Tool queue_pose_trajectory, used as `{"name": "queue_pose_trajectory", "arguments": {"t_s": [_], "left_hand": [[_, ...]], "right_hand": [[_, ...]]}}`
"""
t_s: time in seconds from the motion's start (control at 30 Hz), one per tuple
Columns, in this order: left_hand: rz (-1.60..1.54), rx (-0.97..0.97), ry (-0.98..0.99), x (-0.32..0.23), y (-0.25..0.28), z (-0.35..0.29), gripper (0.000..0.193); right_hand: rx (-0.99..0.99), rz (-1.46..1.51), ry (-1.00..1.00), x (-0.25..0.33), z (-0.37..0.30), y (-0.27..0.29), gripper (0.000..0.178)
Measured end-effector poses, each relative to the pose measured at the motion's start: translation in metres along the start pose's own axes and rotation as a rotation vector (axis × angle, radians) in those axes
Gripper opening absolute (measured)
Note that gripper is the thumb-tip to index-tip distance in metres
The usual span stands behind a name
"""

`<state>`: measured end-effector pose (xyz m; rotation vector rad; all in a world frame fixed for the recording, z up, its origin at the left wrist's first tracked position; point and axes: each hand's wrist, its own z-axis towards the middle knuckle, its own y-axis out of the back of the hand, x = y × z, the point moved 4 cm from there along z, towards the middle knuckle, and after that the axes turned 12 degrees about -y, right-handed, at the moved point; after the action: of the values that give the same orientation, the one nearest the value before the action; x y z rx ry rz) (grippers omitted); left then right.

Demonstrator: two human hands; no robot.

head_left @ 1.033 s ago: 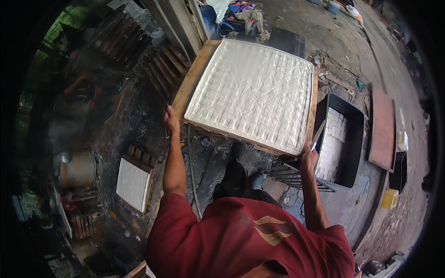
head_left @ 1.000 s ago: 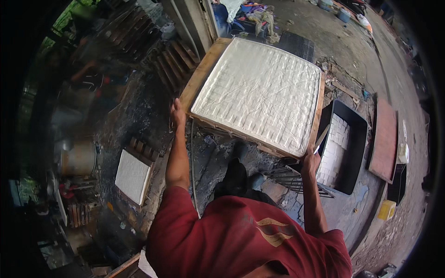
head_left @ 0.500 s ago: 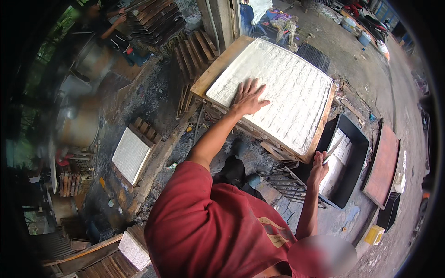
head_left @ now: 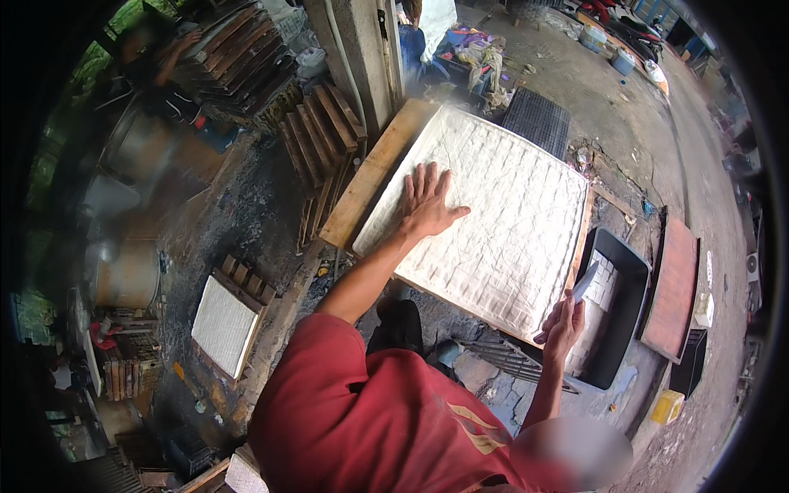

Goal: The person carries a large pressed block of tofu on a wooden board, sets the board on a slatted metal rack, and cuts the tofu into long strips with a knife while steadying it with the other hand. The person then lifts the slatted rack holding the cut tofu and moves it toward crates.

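Note:
A wide white slab (head_left: 501, 230) that looks like tofu, its surface marked in a faint grid, lies on a wooden board (head_left: 374, 177). My left hand (head_left: 431, 204) rests flat on the slab's left part, fingers spread. At the slab's near right corner, my right hand (head_left: 562, 329) is closed round the handle of a knife (head_left: 586, 282), its pale blade pointing up and away. Just right of that hand stands a black tub (head_left: 631, 316) with white blocks (head_left: 602, 289) laid in it. The fingers hide most of the knife's handle.
Wooden racks (head_left: 316, 140) are stacked by a concrete pillar (head_left: 355, 66). A second white slab (head_left: 223, 322) sits low at left. A reddish board (head_left: 675, 287) and a yellow container (head_left: 666, 407) lie at right. Another person (head_left: 168, 70) is at far left.
The view has shifted, so the slab sits lower in it. My right hand and the knife have come closer to the slab's near right corner. My left hand stays spread on the slab.

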<state>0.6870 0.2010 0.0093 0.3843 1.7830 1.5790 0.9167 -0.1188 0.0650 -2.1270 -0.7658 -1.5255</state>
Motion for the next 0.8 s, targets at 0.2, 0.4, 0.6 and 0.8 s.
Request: {"name": "queue_pose_trajectory", "arguments": {"t_s": [0.2, 0.4, 0.6, 0.8], "left_hand": [[-0.122, -0.061, -0.206, 0.011, -0.013, 0.107, 0.099], [-0.213, -0.155, -0.238, 0.03, 0.004, 0.19, 0.095], [-0.389, -0.501, -0.319, 0.112, 0.024, 0.193, 0.07], [-1.306, -0.277, -0.125, 0.203, -0.01, 0.196, 0.05]], "right_hand": [[0.283, -0.151, 0.119, 0.025, 0.099, -0.163, 0.044], [0.2, -0.344, -0.272, 0.039, 0.193, -0.253, 0.058], [0.065, -1.121, 0.09, 0.057, 0.259, -0.341, 0.078], [0.112, -1.4, 0.178, 0.062, 0.279, -0.425, 0.072]]}}
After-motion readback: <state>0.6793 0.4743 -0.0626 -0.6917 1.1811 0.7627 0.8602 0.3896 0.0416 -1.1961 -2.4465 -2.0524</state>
